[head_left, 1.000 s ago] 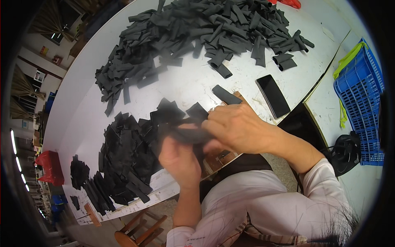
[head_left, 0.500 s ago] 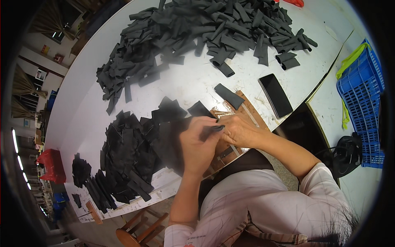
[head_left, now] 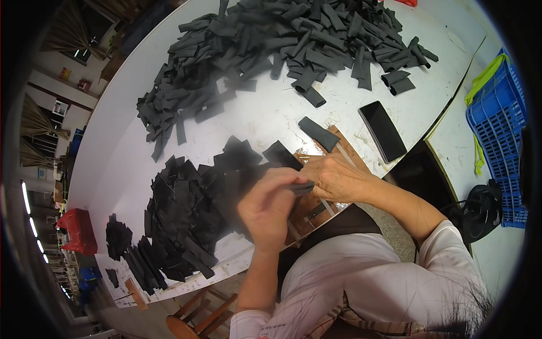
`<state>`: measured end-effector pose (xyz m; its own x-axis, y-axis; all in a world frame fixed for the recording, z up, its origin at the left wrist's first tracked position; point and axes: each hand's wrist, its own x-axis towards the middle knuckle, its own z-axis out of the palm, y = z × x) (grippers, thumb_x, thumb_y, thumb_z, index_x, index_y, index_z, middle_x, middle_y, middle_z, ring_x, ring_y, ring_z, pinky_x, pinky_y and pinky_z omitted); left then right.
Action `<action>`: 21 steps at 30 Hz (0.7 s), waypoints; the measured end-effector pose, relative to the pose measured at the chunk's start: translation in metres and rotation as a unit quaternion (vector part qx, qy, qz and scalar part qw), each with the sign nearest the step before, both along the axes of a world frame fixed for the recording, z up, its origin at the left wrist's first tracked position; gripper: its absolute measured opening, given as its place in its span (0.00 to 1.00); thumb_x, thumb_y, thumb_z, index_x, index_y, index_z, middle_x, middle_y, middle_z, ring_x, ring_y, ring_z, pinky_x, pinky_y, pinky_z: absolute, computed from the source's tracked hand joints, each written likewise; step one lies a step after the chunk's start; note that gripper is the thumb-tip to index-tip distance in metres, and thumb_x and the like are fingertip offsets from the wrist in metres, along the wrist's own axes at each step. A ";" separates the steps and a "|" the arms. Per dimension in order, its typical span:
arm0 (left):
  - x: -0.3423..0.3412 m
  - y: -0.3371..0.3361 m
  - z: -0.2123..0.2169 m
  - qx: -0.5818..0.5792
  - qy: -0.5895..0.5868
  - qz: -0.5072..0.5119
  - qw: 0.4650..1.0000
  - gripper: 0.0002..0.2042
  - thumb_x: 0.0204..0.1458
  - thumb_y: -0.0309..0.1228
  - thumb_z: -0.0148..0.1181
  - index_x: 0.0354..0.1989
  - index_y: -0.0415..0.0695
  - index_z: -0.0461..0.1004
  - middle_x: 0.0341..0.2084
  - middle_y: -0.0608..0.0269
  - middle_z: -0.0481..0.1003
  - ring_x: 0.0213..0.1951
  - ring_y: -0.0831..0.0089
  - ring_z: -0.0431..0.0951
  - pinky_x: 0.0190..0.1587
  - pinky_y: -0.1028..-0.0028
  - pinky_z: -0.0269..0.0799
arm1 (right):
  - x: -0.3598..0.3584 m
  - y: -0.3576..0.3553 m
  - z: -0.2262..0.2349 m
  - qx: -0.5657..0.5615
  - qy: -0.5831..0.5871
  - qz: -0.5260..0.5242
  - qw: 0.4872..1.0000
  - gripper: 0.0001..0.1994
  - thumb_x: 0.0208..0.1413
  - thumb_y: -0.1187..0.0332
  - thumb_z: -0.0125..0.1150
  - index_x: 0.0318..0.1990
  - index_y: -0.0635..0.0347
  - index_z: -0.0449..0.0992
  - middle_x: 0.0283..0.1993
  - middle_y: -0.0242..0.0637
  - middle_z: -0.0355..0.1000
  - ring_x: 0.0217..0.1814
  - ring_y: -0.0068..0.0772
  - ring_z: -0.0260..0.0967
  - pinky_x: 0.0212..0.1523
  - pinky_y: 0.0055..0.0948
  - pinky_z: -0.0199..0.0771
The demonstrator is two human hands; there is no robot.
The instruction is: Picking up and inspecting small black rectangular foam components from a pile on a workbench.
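Observation:
My left hand (head_left: 266, 206) has its fingers curled round a small black fabric piece (head_left: 302, 187), folded or rolled, whose edge pokes out toward the right. Against that piece press the closed fingers of my right hand (head_left: 334, 178); its fingertips are partly hidden. Both hands are over a brown wooden board (head_left: 305, 224) with metal strips at the table's near edge. Across the board's far end lies a dark grey fabric tube (head_left: 319, 134). Another black piece (head_left: 281, 155) rests just beyond my hands. Left of them spreads a heap of flat black pieces (head_left: 183, 212).
A large pile of dark grey tubes (head_left: 254, 51) covers the far side of the white table (head_left: 121, 147). A phone (head_left: 383, 131) lies right of the board. Further right is a blue plastic basket (head_left: 497, 135). A wooden stool (head_left: 189, 322) stands below the near left edge.
My left hand has shifted slightly left and down, and its fingers now cover more of the black piece. My right hand stays close beside it. The whole view has shifted a little.

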<state>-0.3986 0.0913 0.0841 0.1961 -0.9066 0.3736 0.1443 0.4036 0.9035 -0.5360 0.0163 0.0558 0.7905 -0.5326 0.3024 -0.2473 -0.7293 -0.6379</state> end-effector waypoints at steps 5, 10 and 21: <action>-0.002 0.002 -0.001 -0.039 0.133 0.047 0.989 0.08 0.48 0.29 0.53 0.33 0.36 0.68 0.32 0.53 0.70 0.34 0.67 0.69 0.41 0.69 0.64 | -0.001 0.000 0.029 -0.082 0.002 0.000 0.997 0.14 0.44 0.60 0.56 0.20 0.63 0.67 0.19 0.43 0.65 0.26 0.43 0.65 0.26 0.37 0.64; 0.006 0.011 -0.008 -0.012 0.207 0.082 0.975 0.07 0.49 0.28 0.52 0.31 0.36 0.68 0.31 0.55 0.70 0.36 0.67 0.68 0.43 0.69 0.63 | 0.004 0.005 0.012 -0.066 0.010 0.001 0.998 0.14 0.44 0.60 0.56 0.17 0.61 0.67 0.17 0.41 0.65 0.26 0.41 0.66 0.25 0.35 0.64; 0.013 0.009 0.008 -0.013 0.259 0.051 0.964 0.05 0.50 0.27 0.51 0.31 0.38 0.66 0.28 0.58 0.68 0.34 0.68 0.66 0.43 0.70 0.62 | 0.002 0.007 0.039 -0.098 -0.013 -0.028 0.995 0.14 0.44 0.62 0.57 0.17 0.60 0.64 0.15 0.39 0.61 0.22 0.40 0.63 0.22 0.34 0.62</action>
<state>-0.3855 0.1005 0.0925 0.4507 -0.8644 0.2230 0.5320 0.4607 0.7104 -0.5342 0.0229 0.0944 0.7517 -0.5048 0.4243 -0.2770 -0.8256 -0.4915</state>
